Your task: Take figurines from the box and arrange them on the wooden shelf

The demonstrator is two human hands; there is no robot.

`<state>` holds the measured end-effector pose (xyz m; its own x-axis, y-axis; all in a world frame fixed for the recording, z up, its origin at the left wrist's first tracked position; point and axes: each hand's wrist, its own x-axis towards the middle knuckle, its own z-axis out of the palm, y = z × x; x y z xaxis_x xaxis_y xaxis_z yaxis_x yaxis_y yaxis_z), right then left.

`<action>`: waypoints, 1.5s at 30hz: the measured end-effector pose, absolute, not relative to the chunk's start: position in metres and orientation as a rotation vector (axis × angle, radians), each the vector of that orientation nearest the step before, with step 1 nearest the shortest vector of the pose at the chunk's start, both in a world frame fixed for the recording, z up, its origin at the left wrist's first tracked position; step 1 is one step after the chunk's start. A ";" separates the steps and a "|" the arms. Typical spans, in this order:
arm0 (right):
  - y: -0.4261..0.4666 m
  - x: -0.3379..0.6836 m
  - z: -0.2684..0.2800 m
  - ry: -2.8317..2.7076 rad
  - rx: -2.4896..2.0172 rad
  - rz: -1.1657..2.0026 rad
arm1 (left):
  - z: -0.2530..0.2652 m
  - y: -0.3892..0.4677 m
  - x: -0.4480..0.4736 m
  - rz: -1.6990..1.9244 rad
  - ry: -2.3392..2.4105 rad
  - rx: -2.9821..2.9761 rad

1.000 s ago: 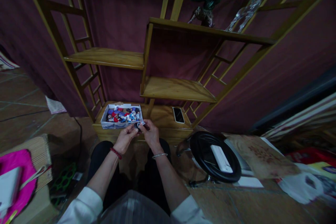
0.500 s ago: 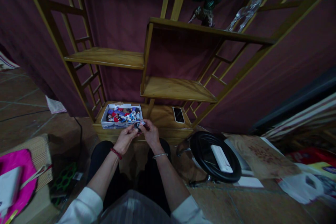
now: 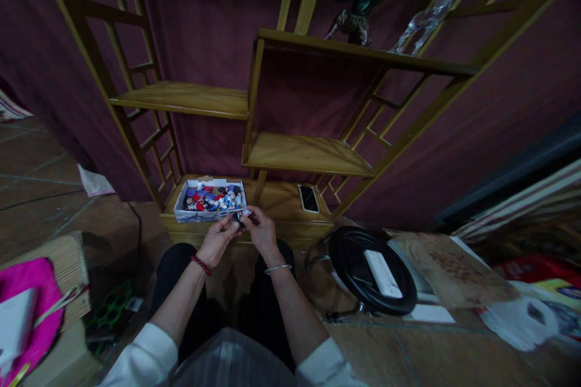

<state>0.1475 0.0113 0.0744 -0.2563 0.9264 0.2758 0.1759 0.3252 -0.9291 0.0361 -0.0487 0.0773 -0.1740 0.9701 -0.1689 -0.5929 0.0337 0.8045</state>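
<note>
Between the fingertips of both hands is a small dark and light figurine (image 3: 240,216), partly covered by the fingers. My left hand (image 3: 219,239), with a red bead bracelet at the wrist, pinches it from the left. My right hand (image 3: 262,233), wearing a silver bangle, grips it from the right. Just behind the hands, an open white box (image 3: 186,216) stands on the low wooden shelf (image 3: 276,205). It holds several small figurines (image 3: 211,199) in red, purple, blue and black, heaped together.
A phone (image 3: 309,198) lies on the low shelf to the right. Beside my right knee is a round black stool (image 3: 345,272) with a white oblong box (image 3: 384,274) on it. A green figure (image 3: 363,0) and a clear statuette (image 3: 429,12) occupy the upper shelf. A pink cushion (image 3: 45,290) is at left.
</note>
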 end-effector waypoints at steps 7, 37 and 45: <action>0.011 0.150 0.076 -1.675 -1.074 0.985 | 0.076 -0.048 0.036 1.512 0.915 0.545; 0.012 0.157 0.085 -1.847 -0.939 0.984 | 0.077 -0.049 0.040 1.511 0.888 0.546; 0.012 0.159 0.089 -1.909 -0.932 0.933 | 0.077 -0.050 0.039 1.510 0.879 0.555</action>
<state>0.1587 0.0119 0.0885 -0.4099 0.8501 0.3306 0.2611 0.4567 -0.8504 0.0395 -0.0502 0.0768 -0.1443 0.9782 -0.1491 -0.6127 0.0300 0.7897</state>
